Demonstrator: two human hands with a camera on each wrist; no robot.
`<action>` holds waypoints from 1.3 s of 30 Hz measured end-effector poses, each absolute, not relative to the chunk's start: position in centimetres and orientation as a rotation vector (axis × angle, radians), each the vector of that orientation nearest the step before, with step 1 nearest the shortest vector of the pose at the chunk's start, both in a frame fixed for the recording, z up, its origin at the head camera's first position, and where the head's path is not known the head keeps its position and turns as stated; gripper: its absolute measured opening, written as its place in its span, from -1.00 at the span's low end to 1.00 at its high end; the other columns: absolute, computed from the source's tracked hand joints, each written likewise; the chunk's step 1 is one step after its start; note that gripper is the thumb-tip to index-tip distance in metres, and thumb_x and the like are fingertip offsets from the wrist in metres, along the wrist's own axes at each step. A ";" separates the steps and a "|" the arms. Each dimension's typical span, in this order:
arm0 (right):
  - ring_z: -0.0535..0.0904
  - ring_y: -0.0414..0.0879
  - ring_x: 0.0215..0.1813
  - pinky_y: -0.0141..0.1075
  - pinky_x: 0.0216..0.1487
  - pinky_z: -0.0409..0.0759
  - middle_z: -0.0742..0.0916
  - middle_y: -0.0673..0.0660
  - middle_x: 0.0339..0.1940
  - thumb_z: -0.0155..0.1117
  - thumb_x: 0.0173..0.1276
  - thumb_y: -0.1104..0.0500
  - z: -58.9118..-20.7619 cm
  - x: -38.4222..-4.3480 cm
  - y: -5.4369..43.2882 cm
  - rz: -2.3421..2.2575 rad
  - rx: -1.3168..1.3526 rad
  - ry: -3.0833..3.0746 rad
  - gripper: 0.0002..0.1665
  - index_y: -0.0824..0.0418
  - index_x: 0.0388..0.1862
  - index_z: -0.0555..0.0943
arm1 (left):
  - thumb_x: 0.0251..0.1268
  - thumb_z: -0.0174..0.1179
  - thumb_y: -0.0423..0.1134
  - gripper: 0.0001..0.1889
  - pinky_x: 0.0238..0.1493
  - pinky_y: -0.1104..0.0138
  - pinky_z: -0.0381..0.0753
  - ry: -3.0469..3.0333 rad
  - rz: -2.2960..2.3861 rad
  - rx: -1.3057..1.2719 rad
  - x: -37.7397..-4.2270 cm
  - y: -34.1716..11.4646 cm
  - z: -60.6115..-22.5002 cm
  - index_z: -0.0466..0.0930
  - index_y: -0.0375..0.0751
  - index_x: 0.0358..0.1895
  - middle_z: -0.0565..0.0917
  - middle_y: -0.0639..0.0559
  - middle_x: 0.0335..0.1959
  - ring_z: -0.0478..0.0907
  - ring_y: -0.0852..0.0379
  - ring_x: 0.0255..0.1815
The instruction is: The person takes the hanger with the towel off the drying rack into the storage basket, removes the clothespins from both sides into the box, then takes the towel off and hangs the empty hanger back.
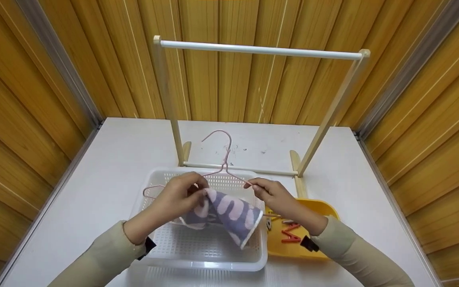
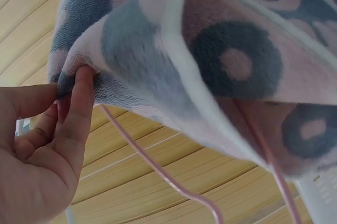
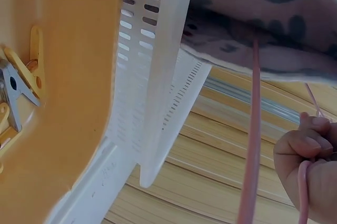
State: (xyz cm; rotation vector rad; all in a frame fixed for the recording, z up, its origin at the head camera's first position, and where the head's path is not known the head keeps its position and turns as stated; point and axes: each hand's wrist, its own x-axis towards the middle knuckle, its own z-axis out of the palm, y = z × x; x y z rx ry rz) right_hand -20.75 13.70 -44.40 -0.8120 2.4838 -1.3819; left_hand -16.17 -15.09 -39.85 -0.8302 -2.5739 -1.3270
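Note:
A pink wire hanger is held up over the white basket, its hook pointing up. A small grey-and-pink patterned towel with a white edge hangs folded over the hanger's lower bar. My left hand pinches the towel's edge between thumb and fingers, as the left wrist view also shows. With curled fingers, my right hand grips the hanger's right sloping wire. In the right wrist view, the lower wire runs into the towel's fold. The hanger's rounded left end sticks out beyond my left hand.
The white perforated basket stands below my hands. Right of it, a yellow tray contains red clothespins and others in yellow and grey. Behind stands a wooden rack with a white top bar. Wood-patterned walls enclose the white table.

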 end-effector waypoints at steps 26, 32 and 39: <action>0.27 -0.37 -0.49 -0.49 -0.44 0.25 0.50 0.04 -0.52 -0.05 0.64 0.28 -45.4 -20.7 14.7 -1.385 -0.736 2.491 -0.68 0.41 0.07 0.63 | 0.30 0.24 -0.56 -0.93 -0.26 0.54 0.67 -2.316 -1.480 -0.863 -14.0 -16.0 -34.0 0.61 -0.39 -0.23 0.69 -0.16 -0.33 0.54 0.42 -0.33; 0.26 -0.36 -0.48 -0.49 -0.42 0.25 0.44 -0.01 -0.52 -0.06 0.65 0.29 -45.7 -21.0 15.2 -1.406 -0.716 2.485 -0.68 0.43 0.07 0.61 | 0.24 0.24 -0.62 -0.87 -0.23 0.53 0.71 -2.159 -1.474 -0.900 -13.3 -16.4 -32.4 0.60 -0.38 -0.22 0.68 -0.20 -0.33 0.61 0.41 -0.32; 0.26 -0.35 -0.48 -0.47 -0.40 0.28 0.43 0.01 -0.54 -0.08 0.66 0.26 -45.8 -21.0 16.2 -1.415 -0.698 2.507 -0.65 0.47 0.08 0.59 | 0.17 0.25 -0.67 -0.81 -0.23 0.55 0.70 -2.066 -1.474 -0.918 -13.1 -16.7 -32.2 0.61 -0.37 -0.22 0.65 -0.23 -0.34 0.62 0.41 -0.30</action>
